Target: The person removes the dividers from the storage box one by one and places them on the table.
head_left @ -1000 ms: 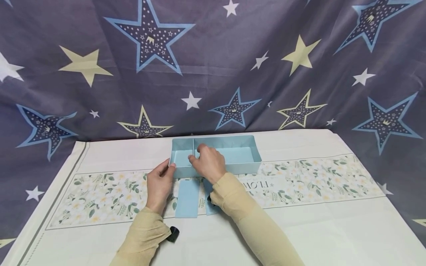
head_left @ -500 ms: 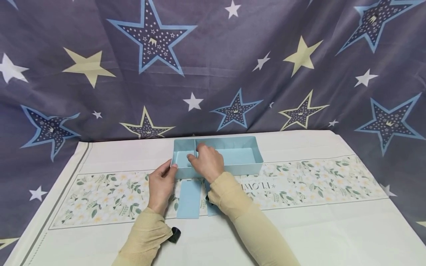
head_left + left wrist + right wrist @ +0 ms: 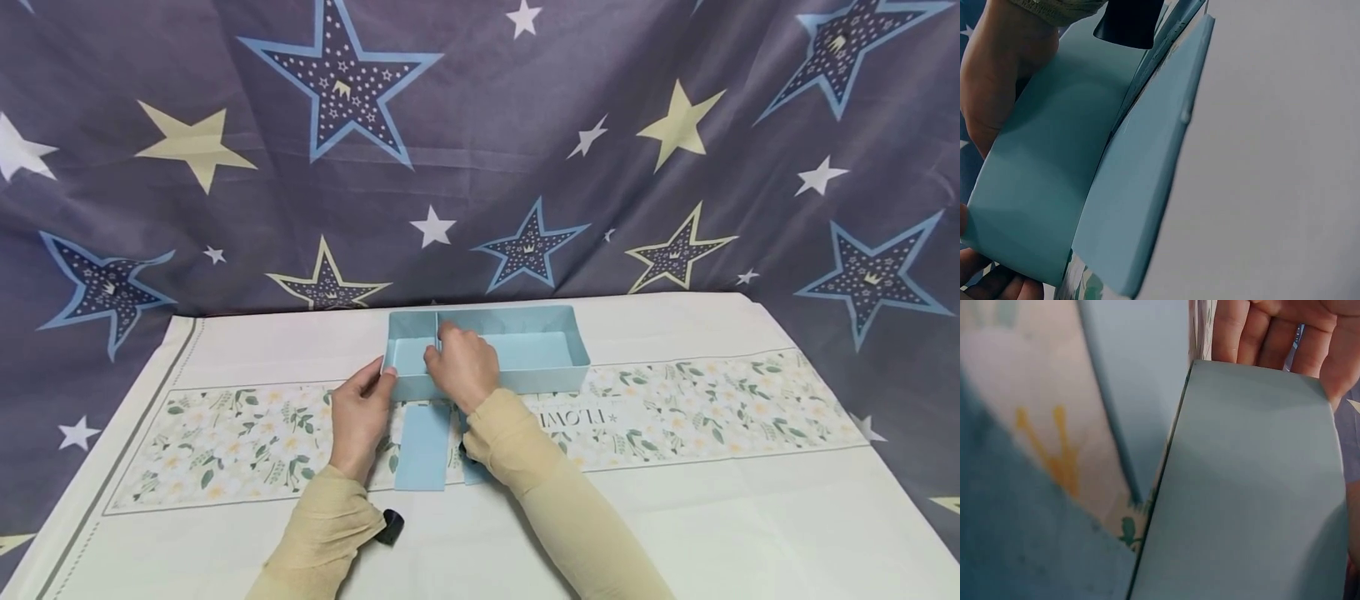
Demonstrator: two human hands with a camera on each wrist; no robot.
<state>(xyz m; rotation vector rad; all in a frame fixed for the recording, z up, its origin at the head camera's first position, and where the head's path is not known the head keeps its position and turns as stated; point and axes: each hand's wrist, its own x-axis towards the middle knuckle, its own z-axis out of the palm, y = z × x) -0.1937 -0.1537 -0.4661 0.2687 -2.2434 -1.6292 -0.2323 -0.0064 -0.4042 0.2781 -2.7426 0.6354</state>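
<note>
A long light-blue open box (image 3: 536, 380) stands on the table, its front wall filling much of the left wrist view too. A thin upright divider (image 3: 437, 320) crosses it near its left end. My left hand (image 3: 360, 421) grips the box's left end, thumb at the front corner rim; its fingers (image 3: 1260, 334) show beyond that end in the right wrist view. My right hand (image 3: 467, 367) reaches over the front wall and pinches the divider, thumb on its left side. The right fingertips are partly hidden behind the hand.
Before the box lie two flat light-blue pieces, a left panel (image 3: 422, 450) and a right panel (image 3: 474, 473) half under the right sleeve. A floral runner (image 3: 240, 450) crosses the white tablecloth (image 3: 750, 525). Behind hangs a star-patterned curtain (image 3: 465, 167).
My right hand has shifted slightly to the left, closer round the divider. My left hand and the box stay where they were.
</note>
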